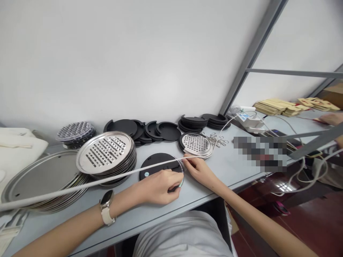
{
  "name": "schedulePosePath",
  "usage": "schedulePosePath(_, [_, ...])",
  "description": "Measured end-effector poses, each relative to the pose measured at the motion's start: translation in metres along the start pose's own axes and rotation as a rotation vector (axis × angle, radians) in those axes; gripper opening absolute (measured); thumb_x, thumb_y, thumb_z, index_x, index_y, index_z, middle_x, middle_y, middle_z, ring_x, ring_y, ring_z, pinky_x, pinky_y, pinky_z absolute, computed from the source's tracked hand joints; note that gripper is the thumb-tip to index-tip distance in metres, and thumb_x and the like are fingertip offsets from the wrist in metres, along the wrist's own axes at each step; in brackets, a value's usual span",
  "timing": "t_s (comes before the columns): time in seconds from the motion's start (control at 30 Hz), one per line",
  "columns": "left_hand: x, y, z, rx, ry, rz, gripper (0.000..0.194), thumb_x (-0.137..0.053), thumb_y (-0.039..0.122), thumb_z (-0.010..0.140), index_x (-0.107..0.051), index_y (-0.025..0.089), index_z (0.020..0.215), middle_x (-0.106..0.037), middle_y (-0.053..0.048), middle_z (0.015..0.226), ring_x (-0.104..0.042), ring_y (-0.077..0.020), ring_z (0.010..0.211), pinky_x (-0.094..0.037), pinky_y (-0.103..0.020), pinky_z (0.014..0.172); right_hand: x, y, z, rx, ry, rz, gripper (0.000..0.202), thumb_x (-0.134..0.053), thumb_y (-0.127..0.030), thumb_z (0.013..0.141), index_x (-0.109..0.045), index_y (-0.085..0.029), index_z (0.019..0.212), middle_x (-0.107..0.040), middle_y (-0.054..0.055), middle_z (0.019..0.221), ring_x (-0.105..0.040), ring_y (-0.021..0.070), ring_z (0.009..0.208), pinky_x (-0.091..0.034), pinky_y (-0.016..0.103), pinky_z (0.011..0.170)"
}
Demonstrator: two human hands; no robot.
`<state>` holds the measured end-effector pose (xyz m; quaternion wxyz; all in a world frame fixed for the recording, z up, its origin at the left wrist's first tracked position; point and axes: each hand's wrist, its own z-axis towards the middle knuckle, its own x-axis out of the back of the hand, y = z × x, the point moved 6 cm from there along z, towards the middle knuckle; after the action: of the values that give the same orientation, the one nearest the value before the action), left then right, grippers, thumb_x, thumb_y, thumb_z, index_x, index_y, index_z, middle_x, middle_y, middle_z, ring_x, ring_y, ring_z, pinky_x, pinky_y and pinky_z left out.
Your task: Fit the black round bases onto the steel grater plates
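A round black disc (pixel 154 159) with a small pale sticker lies on the table in front of me. Over its near right part my left hand (pixel 162 185) is curled closed, thumb against fingers; what it grips is hidden. My right hand (pixel 197 170) is at the disc's right edge, its fingers bent together around something too small to tell. Just beyond it, a perforated metal plate (pixel 197 144) rests partly inside a black ring holder (pixel 181 142). A white cord (pixel 112 177) crosses above the black disc and passes close to both hands.
Stacked slotted metal plates (pixel 105 151) and larger metal trays (pixel 43 176) stand left. Black holders (pixel 168 131) line the wall. Metal clips (pixel 218 140) lie right of the perforated plate. Beyond the grey frame (pixel 250 64) are wooden pieces (pixel 276 106) and another person's hand (pixel 331 118).
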<state>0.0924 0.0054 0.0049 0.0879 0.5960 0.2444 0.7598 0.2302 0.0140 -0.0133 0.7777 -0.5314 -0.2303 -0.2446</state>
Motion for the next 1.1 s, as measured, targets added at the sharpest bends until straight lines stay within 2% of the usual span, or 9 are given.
schedulePosePath(0.2, [-0.003,0.003,0.002,-0.068,-0.004,0.006,0.030,-0.048,0.008,0.080,-0.022,0.020,0.071,-0.034,0.005,0.065,-0.034,-0.0117,0.062,-0.030,-0.027,0.065,-0.008,0.004,0.007,-0.009,-0.043,-0.023,0.036,-0.038,-0.031,0.098,-0.043,-0.020,0.064,-0.047,-0.003,0.061,-0.044,0.0120,0.057,-0.030,0.025,0.057])
schedulePosePath(0.67, [-0.005,0.002,0.002,-0.055,-0.032,0.045,0.028,-0.048,0.010,0.080,-0.024,0.021,0.070,-0.037,0.004,0.065,-0.037,-0.0129,0.062,-0.030,-0.028,0.063,-0.011,0.001,0.004,-0.023,-0.081,-0.165,0.034,-0.037,-0.029,0.097,-0.051,-0.020,0.067,-0.057,-0.001,0.063,-0.051,0.0141,0.060,-0.035,0.024,0.060])
schedulePosePath(1.1, [-0.003,0.006,0.003,-0.060,-0.019,0.033,0.027,-0.047,0.010,0.081,-0.024,0.021,0.071,-0.040,0.003,0.067,-0.041,-0.0128,0.064,-0.033,-0.026,0.064,-0.011,-0.002,0.002,-0.061,-0.063,-0.264,0.039,-0.033,-0.035,0.098,-0.049,-0.021,0.066,-0.055,0.000,0.059,-0.048,0.0151,0.055,-0.032,0.025,0.057])
